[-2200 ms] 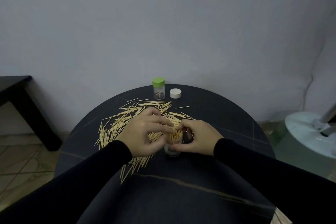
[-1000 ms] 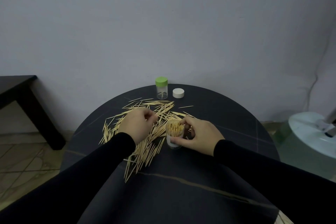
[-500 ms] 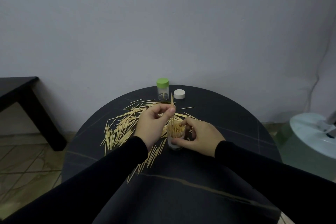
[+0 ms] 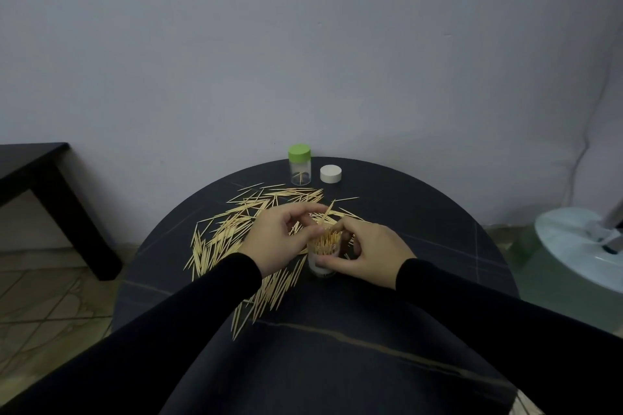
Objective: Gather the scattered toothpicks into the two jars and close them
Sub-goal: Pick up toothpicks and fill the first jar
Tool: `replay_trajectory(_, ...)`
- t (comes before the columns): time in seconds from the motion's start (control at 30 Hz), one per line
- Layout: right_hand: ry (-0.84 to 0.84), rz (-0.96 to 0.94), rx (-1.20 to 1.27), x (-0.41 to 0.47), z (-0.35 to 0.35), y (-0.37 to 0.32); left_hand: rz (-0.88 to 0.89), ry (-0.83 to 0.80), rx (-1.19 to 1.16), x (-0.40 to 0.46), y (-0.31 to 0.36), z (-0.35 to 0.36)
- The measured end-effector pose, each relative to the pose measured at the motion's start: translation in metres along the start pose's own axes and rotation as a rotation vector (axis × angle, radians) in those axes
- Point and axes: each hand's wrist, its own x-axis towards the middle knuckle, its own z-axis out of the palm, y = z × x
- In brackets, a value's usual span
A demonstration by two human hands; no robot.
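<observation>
Now lower over the open jar (image 4: 323, 254), left hand (image 4: 282, 239) pinching one toothpick (image 4: 326, 214); right hand (image 4: 365, 251) still gripping the jar

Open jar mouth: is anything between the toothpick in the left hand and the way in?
No separate object blocks it. The left hand pinches a toothpick just above the open jar, which the right hand grips. The mouth is lidless; the white lid lies apart. Only the packed toothpicks inside crowd the opening.
</observation>
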Motion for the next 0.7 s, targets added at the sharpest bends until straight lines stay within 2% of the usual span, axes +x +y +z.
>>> replay_trajectory(0.13, 0.016, -0.004, 0.003, -0.001, 0.0, 0.0, 0.167, -0.073, 0.223, 0.001, 0.002, -0.002)
replay_trajectory(0.23, 0.005, -0.005, 0.006, -0.001, -0.001, 0.0, 0.224, -0.042, 0.317, 0.001, -0.001, -0.001)
replay_trajectory(0.33, 0.004, -0.009, 0.005, -0.001, 0.0, 0.001, 0.149, 0.035, 0.206, -0.002, -0.006, 0.003)
replay_trajectory(0.43, 0.003, -0.01, -0.004, 0.0, 0.0, 0.002, 0.025, 0.032, 0.091, -0.004, -0.008, 0.006)
replay_trajectory(0.7, 0.011, -0.015, -0.012, 0.002, 0.002, 0.005, 0.005, 0.061, 0.027, -0.011, -0.007, 0.007)
